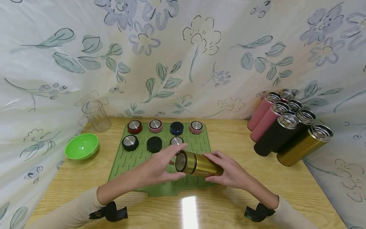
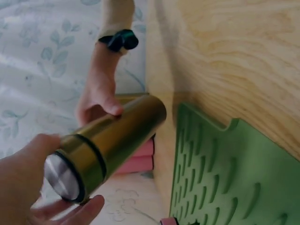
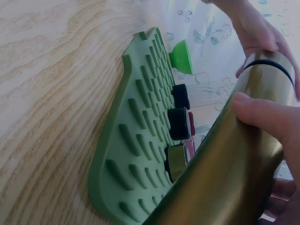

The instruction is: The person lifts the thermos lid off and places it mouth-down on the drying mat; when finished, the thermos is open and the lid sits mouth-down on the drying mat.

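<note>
My right hand (image 1: pixel 233 171) grips a gold thermos bottle (image 1: pixel 210 166) round its lower body, tilted over the green mat (image 1: pixel 163 187). A gold lid (image 1: pixel 190 163) with a silver top is on the bottle, its end turned toward my left hand (image 1: pixel 160 162). The thumb and fingers of the left hand are spread around that lid, one finger stretched above it with a small gap in the head view. In the left wrist view the thumb and fingertips are right at the rim of the lid (image 2: pixel 70 178). The right thumb (image 3: pixel 258 112) lies along the bottle's side.
Several lids stand on the mat, including a black lid (image 1: pixel 154 144) and a blue lid (image 1: pixel 176 128). Lidless bottles, among them a black bottle (image 1: pixel 270 136) and another gold bottle (image 1: pixel 300 148), stand at right. A green bowl (image 1: pixel 82 146) and clear container (image 1: pixel 97 117) are at left.
</note>
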Motion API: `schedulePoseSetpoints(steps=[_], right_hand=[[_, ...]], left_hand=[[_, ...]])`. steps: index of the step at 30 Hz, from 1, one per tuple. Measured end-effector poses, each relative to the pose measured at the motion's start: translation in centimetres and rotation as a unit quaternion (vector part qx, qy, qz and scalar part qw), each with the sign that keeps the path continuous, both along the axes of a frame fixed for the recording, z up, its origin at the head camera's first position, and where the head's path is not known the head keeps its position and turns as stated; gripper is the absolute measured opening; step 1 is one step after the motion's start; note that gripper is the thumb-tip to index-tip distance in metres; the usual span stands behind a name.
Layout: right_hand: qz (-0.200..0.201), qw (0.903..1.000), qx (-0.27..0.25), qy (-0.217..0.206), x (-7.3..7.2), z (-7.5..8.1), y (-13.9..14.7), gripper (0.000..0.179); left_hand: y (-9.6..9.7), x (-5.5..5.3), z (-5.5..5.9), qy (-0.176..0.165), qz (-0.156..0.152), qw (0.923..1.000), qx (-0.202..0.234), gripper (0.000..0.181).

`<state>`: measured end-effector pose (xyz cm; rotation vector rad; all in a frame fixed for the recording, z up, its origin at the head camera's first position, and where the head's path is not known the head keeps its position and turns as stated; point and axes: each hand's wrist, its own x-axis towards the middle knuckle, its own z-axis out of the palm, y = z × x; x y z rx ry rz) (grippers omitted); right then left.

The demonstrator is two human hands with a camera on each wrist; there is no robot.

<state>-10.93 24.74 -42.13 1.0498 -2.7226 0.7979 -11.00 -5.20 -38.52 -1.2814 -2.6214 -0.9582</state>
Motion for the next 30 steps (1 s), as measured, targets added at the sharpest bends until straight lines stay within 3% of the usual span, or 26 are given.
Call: schedulePoseSetpoints(steps=[3,7,12,19,23,26,30], right_hand=[[-0.002,1.0,0.002,0.0,-0.1,-0.1,0.0,0.08],[-0.001,0.9999,0.011,0.007,-0.2,-0.1,0.1,0.08],[-0.001,0.9998,0.015,0.011,-0.2,-0.1,0.2,0.081],[-0.009,0.9999,0.013,0.001,-0.2,-0.1,0.4,0.081],[-0.008,0.9999,0.01,0.01,-0.2,-0.2,0.6,0.082],[-0.006,0.9998,0.009,0.014,-0.2,-0.2,0.7,0.082],[-0.008,0.9998,0.01,0.014,-0.1,-0.2,0.7,0.081]], left_hand=[[0.2,0.1,0.0,-0.018,0.007,0.9998,-0.005,0.085],[0.2,0.0,0.1,0.021,-0.011,0.9994,-0.027,0.069],[0.2,-0.1,0.1,-0.004,-0.007,0.9998,-0.017,0.072],[0.5,-0.2,-0.5,0.053,0.0,0.9986,0.007,0.058],[0.8,-0.2,-0.7,-0.02,0.01,0.9988,0.044,0.062],[1.0,-0.2,-0.9,-0.075,-0.002,0.9956,0.055,0.071],[1.1,-0.2,-1.2,-0.08,-0.027,0.9944,0.064,0.07]])
